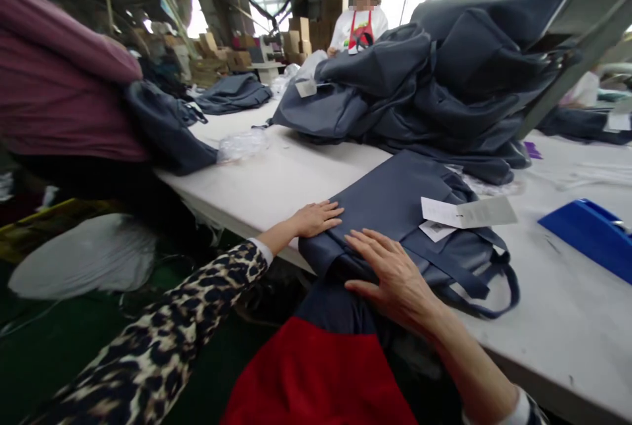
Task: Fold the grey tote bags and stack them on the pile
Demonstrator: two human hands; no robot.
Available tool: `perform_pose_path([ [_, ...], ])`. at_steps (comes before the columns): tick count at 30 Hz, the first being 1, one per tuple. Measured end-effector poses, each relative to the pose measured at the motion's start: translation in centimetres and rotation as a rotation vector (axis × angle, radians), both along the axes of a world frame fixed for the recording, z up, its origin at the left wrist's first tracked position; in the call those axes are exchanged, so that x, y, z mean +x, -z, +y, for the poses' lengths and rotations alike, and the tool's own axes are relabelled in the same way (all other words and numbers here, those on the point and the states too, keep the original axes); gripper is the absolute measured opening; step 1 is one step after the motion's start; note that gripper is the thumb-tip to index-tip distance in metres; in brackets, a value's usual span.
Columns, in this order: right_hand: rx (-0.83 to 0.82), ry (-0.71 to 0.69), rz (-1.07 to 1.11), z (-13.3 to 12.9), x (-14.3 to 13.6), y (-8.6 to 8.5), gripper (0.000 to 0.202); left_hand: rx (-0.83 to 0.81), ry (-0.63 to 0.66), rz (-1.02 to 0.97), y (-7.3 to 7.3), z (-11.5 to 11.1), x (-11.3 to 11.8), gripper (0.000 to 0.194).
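A dark blue bag (380, 198) lies flat at the near edge of the white table, its strap loop toward the right. White paper tags (469, 212) rest on top of it. My left hand (318, 218) lies flat with fingers stretched over the bag's left edge. My right hand (390, 274) is spread over the near side of the bag, thumb apart from the fingers. Neither hand grips anything.
A large heap of dark blue bags (419, 83) stands behind. A blue plastic object (587, 234) lies at right. Clear plastic (244, 144) sits on the white table (276, 181). One person (64, 76) stands at left by another bag; another person (363, 24) is behind.
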State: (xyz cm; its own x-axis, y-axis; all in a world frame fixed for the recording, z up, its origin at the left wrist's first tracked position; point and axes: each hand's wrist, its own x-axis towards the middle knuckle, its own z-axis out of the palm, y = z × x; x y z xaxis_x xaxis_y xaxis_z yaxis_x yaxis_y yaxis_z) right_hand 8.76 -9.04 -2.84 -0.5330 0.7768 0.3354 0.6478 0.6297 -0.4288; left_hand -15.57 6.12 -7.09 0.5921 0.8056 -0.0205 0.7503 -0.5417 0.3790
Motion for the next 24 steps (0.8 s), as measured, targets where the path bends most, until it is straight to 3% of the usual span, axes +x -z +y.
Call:
perform_pose_path([
  [3,-0.001,0.035,-0.256,1.8,-1.0,3.3,0.069,0.042,-0.083,-0.165,-0.4,-0.8,0.3,0.049],
  [6,0.039,0.100,-0.217,2.2,-1.3,6.3,0.068,0.145,-0.268,-0.564,-0.3,-2.4,-0.2,0.044],
  [8,0.033,0.144,-0.136,2.3,-0.8,7.0,0.069,0.145,-0.420,-0.858,0.2,-3.9,-0.7,0.045],
  [10,-0.008,0.206,-0.062,2.6,-0.2,6.7,0.064,0.039,-0.505,-1.042,0.8,-5.3,-1.2,0.050],
  [12,-0.054,0.251,0.010,2.8,0.2,6.1,0.057,-0.074,-0.487,-1.133,1.4,-6.5,-1.5,0.055],
  [15,-0.093,0.306,0.117,3.0,0.6,5.3,0.052,-0.073,-0.387,-1.130,2.0,-7.1,-1.8,0.058],
  [19,-0.097,0.371,0.210,3.0,1.2,5.6,0.052,-0.095,-0.310,-0.998,2.2,-6.3,-2.8,0.052],
  [24,-0.087,0.405,0.239,3.1,1.7,6.2,0.054,-0.162,-0.284,-1.137,2.2,-5.3,-3.2,0.038],
])
